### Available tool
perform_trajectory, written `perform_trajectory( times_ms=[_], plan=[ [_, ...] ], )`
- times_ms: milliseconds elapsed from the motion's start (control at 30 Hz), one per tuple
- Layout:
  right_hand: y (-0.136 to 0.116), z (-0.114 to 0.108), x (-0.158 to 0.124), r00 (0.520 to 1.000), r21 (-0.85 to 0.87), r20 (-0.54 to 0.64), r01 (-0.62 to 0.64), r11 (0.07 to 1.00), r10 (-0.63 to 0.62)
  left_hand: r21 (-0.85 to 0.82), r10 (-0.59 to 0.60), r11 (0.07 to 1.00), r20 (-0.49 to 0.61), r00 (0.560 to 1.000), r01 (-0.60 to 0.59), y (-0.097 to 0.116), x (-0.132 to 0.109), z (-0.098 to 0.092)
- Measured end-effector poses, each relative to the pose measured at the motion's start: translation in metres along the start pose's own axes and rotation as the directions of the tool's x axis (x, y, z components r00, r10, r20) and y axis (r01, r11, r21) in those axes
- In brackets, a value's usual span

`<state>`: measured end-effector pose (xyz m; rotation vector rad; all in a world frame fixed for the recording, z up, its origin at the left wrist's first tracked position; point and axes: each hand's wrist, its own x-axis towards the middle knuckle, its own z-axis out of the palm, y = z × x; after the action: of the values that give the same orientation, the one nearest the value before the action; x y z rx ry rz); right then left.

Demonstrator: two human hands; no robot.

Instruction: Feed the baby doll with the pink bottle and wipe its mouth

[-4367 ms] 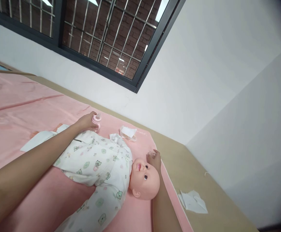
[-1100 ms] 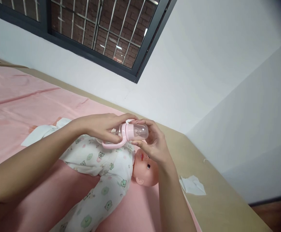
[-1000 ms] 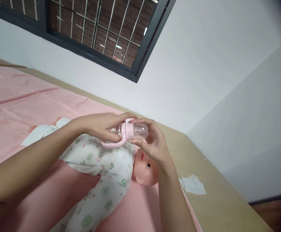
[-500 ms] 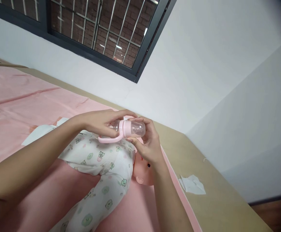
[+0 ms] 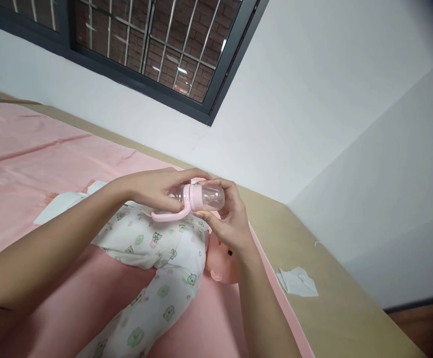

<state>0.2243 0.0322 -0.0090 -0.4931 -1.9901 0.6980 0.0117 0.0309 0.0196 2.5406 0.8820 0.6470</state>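
Observation:
A baby bottle [image 5: 197,198] with a pink collar, a pink handle and a clear cap lies level between my two hands. My left hand [image 5: 160,189] is wrapped round its clear body beside the handle. At the collar and cap end, my right hand [image 5: 231,211] grips with thumb below and fingers above and behind. Beneath them a baby doll [image 5: 179,253] in white clothes with a green and pink animal print lies on a pink sheet [image 5: 201,318]. Its head shows under my right wrist, partly hidden by my forearm.
A crumpled white tissue [image 5: 298,282] rests on the wooden surface [image 5: 276,228] right of the sheet. A white wall [image 5: 261,114] and a dark-framed window [image 5: 134,79] with metal bars stand behind.
Both hands keep their hold on the bottle with hardly any motion. The view has shifted very slightly.

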Motion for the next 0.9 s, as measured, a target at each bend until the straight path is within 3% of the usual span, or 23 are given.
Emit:
perform_trajectory(
  times_ms=[900],
  plan=[
    [-0.0028, 0.0001, 0.0008, 0.999, -0.046, -0.006, -0.044, 0.998, 0.044, -0.061, 0.021, 0.998, -0.016, 1.000, -0.022, -0.0011, 0.0021, 0.0024]
  ],
)
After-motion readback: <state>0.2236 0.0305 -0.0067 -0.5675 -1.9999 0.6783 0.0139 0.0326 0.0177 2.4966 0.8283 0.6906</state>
